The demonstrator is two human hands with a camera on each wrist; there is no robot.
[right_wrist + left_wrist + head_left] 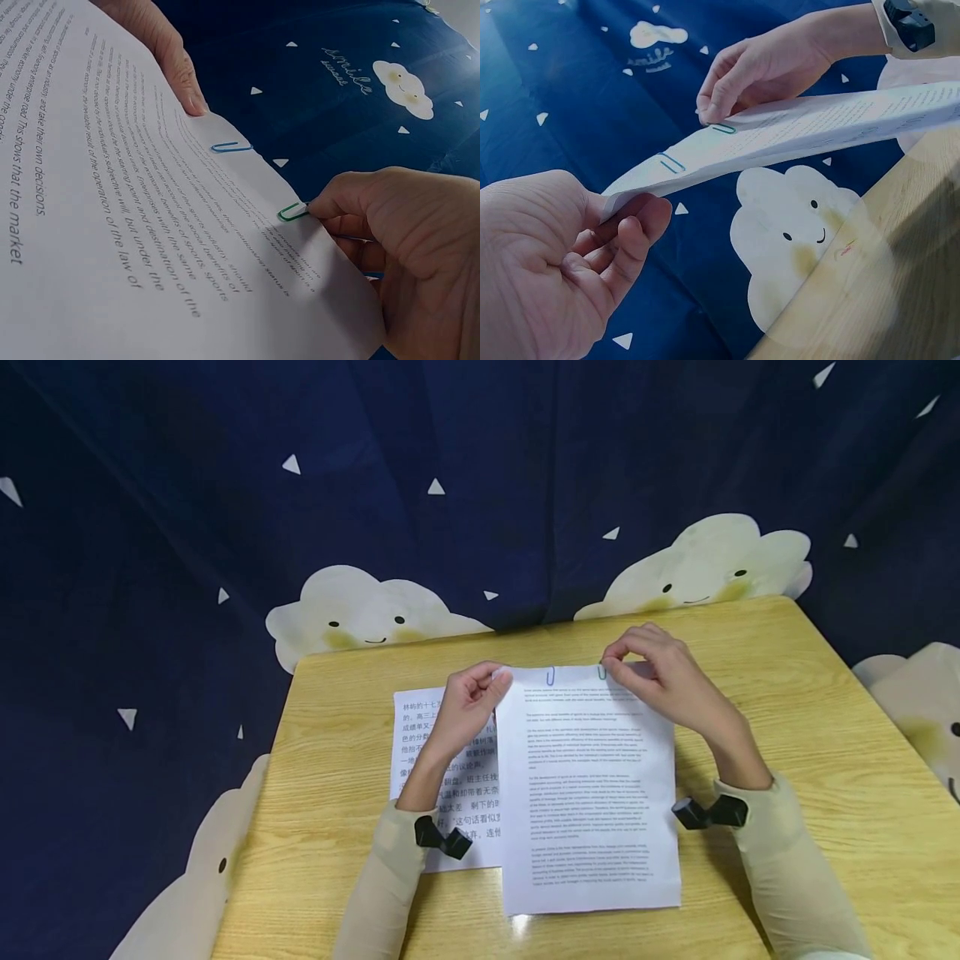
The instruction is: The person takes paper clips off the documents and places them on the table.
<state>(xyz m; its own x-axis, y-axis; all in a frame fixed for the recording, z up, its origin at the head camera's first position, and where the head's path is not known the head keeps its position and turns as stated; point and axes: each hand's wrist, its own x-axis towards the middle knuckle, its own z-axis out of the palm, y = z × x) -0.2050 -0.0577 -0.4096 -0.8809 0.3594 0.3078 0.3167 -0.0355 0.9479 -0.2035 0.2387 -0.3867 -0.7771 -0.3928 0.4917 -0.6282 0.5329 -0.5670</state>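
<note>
Printed sheets (588,810) with small lines of text are held up in front of me, and their layered edges show in the left wrist view. My left hand (468,706) pinches the top left corner between thumb and fingers. A blue paper clip (551,676) sits on the top edge, near the middle. Farther right along that edge is a green paper clip (292,212), its outer end between the thumb and index finger of my right hand (667,681). The right hand's other fingers are curled behind the paper.
Another page (408,752) with large Chinese characters lies on the wooden table (330,827), partly covered by the left arm and the raised sheets. Behind the table hangs a dark blue curtain (525,460) with clouds and white triangles. Both wrists wear small black devices (708,812).
</note>
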